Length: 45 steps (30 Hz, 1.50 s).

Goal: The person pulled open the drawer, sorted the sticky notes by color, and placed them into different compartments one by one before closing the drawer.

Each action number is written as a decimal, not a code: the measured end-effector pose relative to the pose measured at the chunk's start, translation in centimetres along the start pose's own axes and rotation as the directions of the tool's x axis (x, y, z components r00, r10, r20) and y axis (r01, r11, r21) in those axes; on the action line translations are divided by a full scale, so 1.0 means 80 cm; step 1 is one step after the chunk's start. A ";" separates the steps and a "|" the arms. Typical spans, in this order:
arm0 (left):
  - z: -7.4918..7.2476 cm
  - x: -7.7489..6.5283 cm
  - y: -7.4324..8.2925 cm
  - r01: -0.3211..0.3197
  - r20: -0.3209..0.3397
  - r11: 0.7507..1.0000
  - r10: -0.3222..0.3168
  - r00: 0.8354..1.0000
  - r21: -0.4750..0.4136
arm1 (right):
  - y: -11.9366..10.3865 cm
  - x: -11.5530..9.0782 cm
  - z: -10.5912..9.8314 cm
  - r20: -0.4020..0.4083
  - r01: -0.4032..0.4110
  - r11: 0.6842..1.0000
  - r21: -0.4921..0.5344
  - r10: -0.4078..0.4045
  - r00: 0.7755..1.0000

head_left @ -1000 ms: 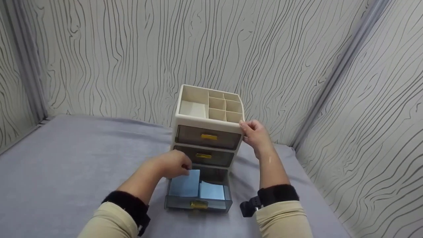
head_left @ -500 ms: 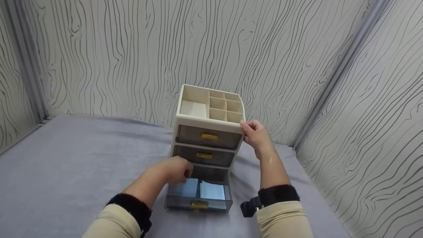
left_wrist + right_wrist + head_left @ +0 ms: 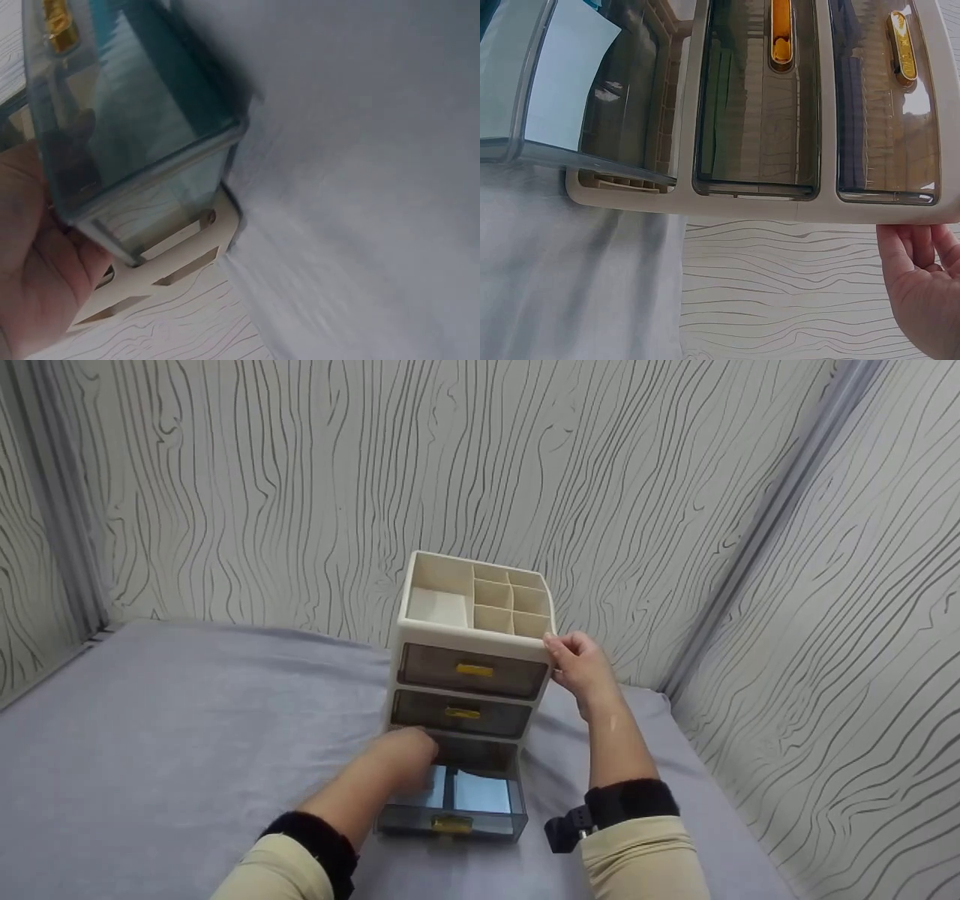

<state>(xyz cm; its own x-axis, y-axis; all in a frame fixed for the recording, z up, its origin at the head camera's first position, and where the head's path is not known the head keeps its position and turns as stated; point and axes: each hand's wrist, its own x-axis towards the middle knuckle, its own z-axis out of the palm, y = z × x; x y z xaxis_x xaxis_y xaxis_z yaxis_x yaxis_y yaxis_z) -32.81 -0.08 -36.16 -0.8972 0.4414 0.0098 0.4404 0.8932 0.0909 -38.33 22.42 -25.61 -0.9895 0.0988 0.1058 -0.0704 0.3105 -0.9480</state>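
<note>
A cream desktop drawer organizer (image 3: 480,634) stands upright with its bottom drawer (image 3: 405,820) pulled out. The drawer is clear, smoky plastic with a gold handle. Inside, light blue paper (image 3: 481,793) lies on the right and a second blue stack (image 3: 436,789) on the left, partly covered by my left hand (image 3: 405,757). That hand is blurred in the head view; the left wrist view has its fingers reaching over the drawer's side wall, and what they hold is hidden. My right hand (image 3: 583,666) grips the organizer's upper right front corner, thumb on the front, fingers bent against the side.
Two upper drawers, the top one (image 3: 431,666) and the middle one (image 3: 420,711), are closed. The organizer's top tray (image 3: 442,607) has one large and several small compartments. A lavender cloth (image 3: 187,750) covers the table; wood-grain patterned walls (image 3: 300,495) rise behind and right.
My left hand has gone down and slightly right into the open drawer, and the left blue paper it held raised now lies low inside. My right hand stays at the corner.
</note>
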 end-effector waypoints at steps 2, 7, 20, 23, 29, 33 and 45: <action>0.006 0.001 0.003 0.009 0.002 1.000 -0.009 1.000 0.021 | 0.000 0.000 0.000 -0.005 0.000 1.000 -0.002 0.000 1.000; 0.012 0.002 0.010 0.042 0.022 0.999 -0.043 0.999 0.031 | 0.001 0.001 0.000 -0.005 0.010 1.000 0.000 -0.010 1.000; -0.003 -0.012 0.012 0.028 0.090 0.998 -0.023 0.996 -0.060 | 0.000 0.001 0.001 -0.002 0.008 1.000 -0.021 -0.009 1.000; -0.007 -0.019 0.010 -0.033 0.026 0.997 0.034 0.999 -0.067 | 0.000 0.001 0.001 -0.002 0.012 1.000 -0.014 -0.012 1.000; -0.012 -0.033 0.015 -0.178 -0.173 0.984 0.173 0.970 -0.017 | 0.001 0.001 0.000 -0.006 0.005 1.000 -0.020 -0.005 1.000; -0.005 -0.045 0.029 -0.266 -0.241 0.963 0.269 0.933 0.046 | 0.001 0.002 0.000 -0.004 -0.001 1.000 -0.026 0.001 1.000; 0.029 -0.058 0.049 -0.394 -0.291 0.790 0.560 0.776 0.470 | 0.001 0.001 0.001 -0.012 -0.002 1.000 -0.017 0.002 1.000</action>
<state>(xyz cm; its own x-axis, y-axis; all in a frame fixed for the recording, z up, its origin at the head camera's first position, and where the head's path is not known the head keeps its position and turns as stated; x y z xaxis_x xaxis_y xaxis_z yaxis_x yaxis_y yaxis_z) -26.83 1.59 -38.18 -0.4584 0.8175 0.3486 0.7160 0.5721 -0.4001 -38.42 22.41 -25.72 -0.9880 0.1112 0.1074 -0.0658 0.3261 -0.9430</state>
